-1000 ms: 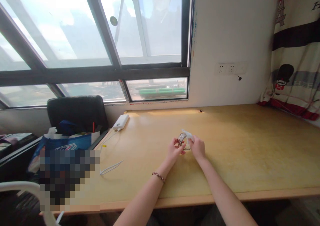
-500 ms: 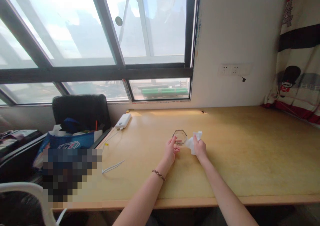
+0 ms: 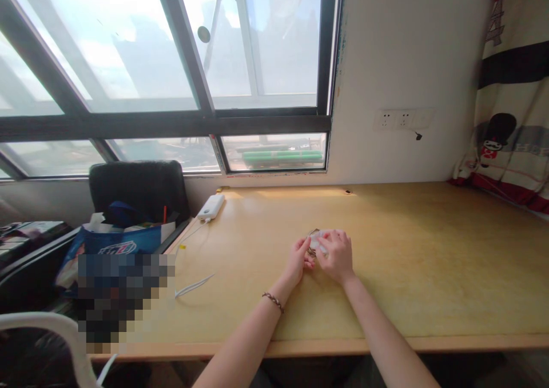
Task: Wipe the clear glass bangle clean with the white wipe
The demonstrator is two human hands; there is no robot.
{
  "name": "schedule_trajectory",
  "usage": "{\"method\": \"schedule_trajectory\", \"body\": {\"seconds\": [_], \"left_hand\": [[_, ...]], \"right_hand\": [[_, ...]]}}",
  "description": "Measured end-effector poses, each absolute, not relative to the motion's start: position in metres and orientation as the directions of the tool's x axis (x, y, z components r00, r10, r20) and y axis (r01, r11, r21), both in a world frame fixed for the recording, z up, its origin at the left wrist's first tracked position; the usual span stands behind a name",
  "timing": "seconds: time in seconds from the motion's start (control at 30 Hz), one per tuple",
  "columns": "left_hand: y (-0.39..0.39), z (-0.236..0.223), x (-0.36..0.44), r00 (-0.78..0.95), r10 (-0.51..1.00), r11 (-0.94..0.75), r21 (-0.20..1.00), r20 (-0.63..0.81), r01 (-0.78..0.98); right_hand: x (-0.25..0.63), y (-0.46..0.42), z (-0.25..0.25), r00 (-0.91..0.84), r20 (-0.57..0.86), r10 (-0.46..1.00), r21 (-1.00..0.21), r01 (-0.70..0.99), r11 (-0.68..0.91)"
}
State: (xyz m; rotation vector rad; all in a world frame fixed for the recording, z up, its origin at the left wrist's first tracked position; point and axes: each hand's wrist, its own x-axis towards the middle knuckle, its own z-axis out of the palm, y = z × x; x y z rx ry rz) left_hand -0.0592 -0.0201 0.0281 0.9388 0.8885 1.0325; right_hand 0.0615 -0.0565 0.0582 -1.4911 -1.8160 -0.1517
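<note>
- Left hand (image 3: 297, 260), in the head view: fingers bent and partly closed, thumb on top, pinching the near left edge of what looks like a small glass dish (image 3: 312, 253).
- Right hand (image 3: 341, 259): fingers curled over, gripping a white tissue (image 3: 318, 242) and pressing it against the dish.
- The dish sits between the 2 hands, above the middle of the table (image 3: 429, 256); tissue and fingers cover most of it, and I cannot tell whether its underside touches the wood.
- A braided bracelet (image 3: 273, 301) circles the left wrist.
- Near the table's left edge lies a white power bank (image 3: 211, 207), with a white cable (image 3: 193, 286) plugged in and looped on the wood.
- Beyond that edge, a blue bag (image 3: 124, 242) stands in front of a black chair back (image 3: 137, 188); its lower part is blurred out.
- Behind the table: a dark-framed window (image 3: 146, 56), 2 wall sockets (image 3: 395, 119) and a printed curtain (image 3: 514, 108).
</note>
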Motion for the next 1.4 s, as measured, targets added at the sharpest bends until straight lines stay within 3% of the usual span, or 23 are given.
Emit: {"method": "schedule_trajectory", "body": {"seconds": [0.23,0.43,0.67,0.77,0.87,0.93,1.03,1.1,1.17,1.27,1.4], "left_hand": [[-0.019,0.029,-0.062,0.165,0.984,0.122,0.936,-0.070,-0.331],[-0.025,0.034,-0.056,0.157,0.987,0.010,0.969,0.030,-0.246],[-0.026,0.036,-0.060,0.160,0.985,-0.025,0.976,0.060,-0.214],[-0.029,0.034,-0.057,0.142,0.987,-0.051,0.979,0.080,-0.195],[-0.031,0.035,-0.053,0.130,0.986,-0.073,0.973,0.103,-0.218],[-0.030,0.036,-0.054,0.081,0.990,-0.095,0.965,0.118,-0.246],[-0.025,0.038,-0.060,-0.026,0.989,-0.147,0.957,0.146,-0.251],[-0.022,0.039,-0.066,-0.083,0.984,-0.171,0.962,0.157,-0.211],[-0.020,0.041,-0.068,-0.093,0.982,-0.179,0.971,0.166,-0.157],[-0.023,0.044,-0.066,-0.029,0.970,-0.242,0.963,0.241,-0.121],[-0.031,0.047,-0.059,0.038,0.937,-0.338,0.930,0.346,-0.144]], "right_hand": [[0.055,-0.055,0.059,-0.311,0.557,0.770,-0.355,0.749,0.559],[0.048,-0.055,0.054,-0.114,0.609,0.785,-0.360,0.842,0.401],[0.050,-0.054,0.051,-0.299,0.567,0.767,-0.391,0.722,0.571],[0.053,-0.054,0.049,-0.221,0.546,0.808,-0.436,0.749,0.500],[0.057,-0.052,0.044,0.005,0.549,0.836,-0.551,0.755,0.357],[0.062,-0.048,0.039,0.224,0.492,0.841,-0.730,0.633,0.258],[0.072,-0.037,0.033,0.516,0.205,0.832,-0.979,0.109,0.174],[0.077,-0.029,0.030,0.478,-0.005,0.878,-0.939,-0.304,0.161],[0.078,-0.024,0.029,0.305,-0.092,0.948,-0.831,-0.548,0.096],[0.073,-0.024,0.028,0.091,-0.130,0.987,-0.757,-0.652,-0.040],[0.066,-0.028,0.029,0.007,-0.135,0.991,-0.721,-0.687,-0.094]]}}
